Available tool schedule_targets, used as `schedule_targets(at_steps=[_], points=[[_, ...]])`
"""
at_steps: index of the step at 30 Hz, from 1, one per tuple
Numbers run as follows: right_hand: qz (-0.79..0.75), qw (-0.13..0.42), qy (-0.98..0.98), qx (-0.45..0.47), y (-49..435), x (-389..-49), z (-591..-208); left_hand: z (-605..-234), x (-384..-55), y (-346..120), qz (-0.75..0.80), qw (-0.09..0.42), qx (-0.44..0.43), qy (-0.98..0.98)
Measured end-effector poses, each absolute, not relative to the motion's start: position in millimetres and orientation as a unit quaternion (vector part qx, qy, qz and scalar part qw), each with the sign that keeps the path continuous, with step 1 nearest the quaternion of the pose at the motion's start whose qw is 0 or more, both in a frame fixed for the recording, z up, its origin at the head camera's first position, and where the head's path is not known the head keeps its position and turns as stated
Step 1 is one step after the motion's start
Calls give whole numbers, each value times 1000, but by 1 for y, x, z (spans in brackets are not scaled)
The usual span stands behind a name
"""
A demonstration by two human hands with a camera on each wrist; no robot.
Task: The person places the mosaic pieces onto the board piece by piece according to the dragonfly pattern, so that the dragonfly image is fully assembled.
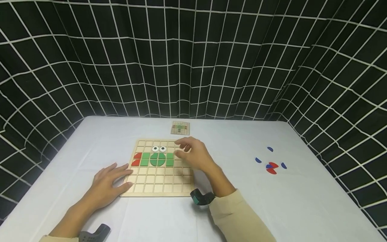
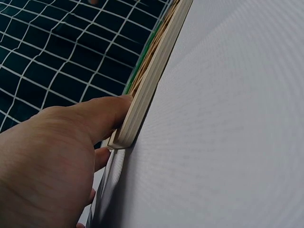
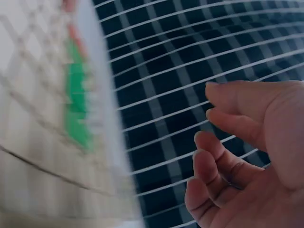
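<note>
A wooden grid board (image 1: 151,188) lies on the white table, bearing two eye discs (image 1: 159,149), a green round shape (image 1: 157,159) made of parts, green squares (image 1: 144,159) on both sides and red quarter pieces (image 1: 136,159) at its left. My left hand (image 1: 107,185) rests at the board's left edge, fingers spread. In the left wrist view its thumb (image 2: 111,109) touches the board's edge near a corner. Over the board's right part hovers my right hand (image 1: 193,153), fingers loosely bent. The right wrist view shows this hand (image 3: 242,142) with nothing between thumb and fingers.
A small card (image 1: 180,128) with a similar picture lies behind the board. Off to the right on the table (image 1: 229,141) are several blue half-round pieces (image 1: 270,149) and two red pieces (image 1: 271,171), some overlapping. A black gridded curtain (image 1: 193,67) surrounds the table.
</note>
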State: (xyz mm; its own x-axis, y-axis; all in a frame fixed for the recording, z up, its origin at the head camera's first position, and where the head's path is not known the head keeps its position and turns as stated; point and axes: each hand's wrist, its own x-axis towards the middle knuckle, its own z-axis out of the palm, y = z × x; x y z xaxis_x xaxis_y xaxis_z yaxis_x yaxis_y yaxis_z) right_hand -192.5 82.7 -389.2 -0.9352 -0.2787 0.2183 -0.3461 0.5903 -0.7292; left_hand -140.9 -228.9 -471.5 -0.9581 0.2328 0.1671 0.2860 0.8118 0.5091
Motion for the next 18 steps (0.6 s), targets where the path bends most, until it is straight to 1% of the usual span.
schedule_targets(at_steps=[4,8,12,18], points=[[432,88,-872,213,102,-180,-350,-471,-141,-230,-276,61,-142,-949],[421,125,-867,235,127,-163,-322,-472,-141,-231,-274,63,-142,-949],[406,154,-862,261,152,-147,-308,-472,-141,-231,-276,51,-136,-950],[382,205,-839,329,186,-133,-303,-473,-140,-232,-275,47,-131,-951]])
